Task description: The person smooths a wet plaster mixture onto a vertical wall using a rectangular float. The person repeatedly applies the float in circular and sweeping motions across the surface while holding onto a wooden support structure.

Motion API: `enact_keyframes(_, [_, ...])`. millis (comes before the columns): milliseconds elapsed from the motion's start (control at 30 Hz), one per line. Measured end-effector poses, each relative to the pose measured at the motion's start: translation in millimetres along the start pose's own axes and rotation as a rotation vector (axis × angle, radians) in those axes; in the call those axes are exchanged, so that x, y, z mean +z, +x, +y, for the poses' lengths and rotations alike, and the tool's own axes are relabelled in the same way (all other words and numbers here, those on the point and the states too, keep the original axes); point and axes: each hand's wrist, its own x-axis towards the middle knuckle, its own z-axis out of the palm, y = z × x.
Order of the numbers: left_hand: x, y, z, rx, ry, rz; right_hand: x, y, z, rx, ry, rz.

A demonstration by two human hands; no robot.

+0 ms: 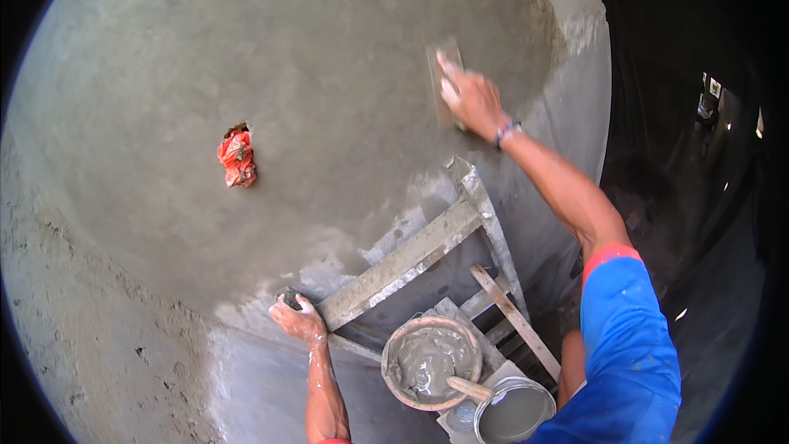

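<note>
My right hand (475, 100) is closed on a flat plastering trowel (437, 97), which lies against the wet grey plaster wall (345, 66) at the upper right. Its index finger stretches along the blade, and the hand hides the handle. Lower down, my left hand (297, 321) curls round a dark grey lump (288, 295) near the left end of a wooden trestle beam (403, 259). Whether that lump is a sponge or mortar I cannot make out. Below stands a round bowl of wet mortar (393, 347), with a wooden handle (470, 388) lying across its rim.
A bucket of grey liquid (518, 411) stands beside the bowl, by my body. A slanting wooden bar (518, 325) belongs to the trestle area. Crumpled red plastic (237, 156) sticks out of a hole in the wall. The wall edge (606, 74) borders a dark space on the right.
</note>
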Motion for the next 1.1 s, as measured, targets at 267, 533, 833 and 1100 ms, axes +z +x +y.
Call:
enact_keyframes(267, [2, -2, -5, 0.035, 0.006, 0.014, -14, 40, -8, 0.07, -0.036, 0.071])
enact_keyframes(533, [0, -1, 1, -0.013, 0.022, -0.015, -7, -16, 11, 0.053, -0.161, -0.102])
enact_keyframes(833, [3, -1, -4, 0.012, 0.043, 0.017, -15, 21, -7, 0.049, -0.113, -0.024])
enact_keyframes(1100, [2, -2, -3, 0.03, 0.043, 0.019, -16, 5, -2, -0.012, -0.101, -0.058])
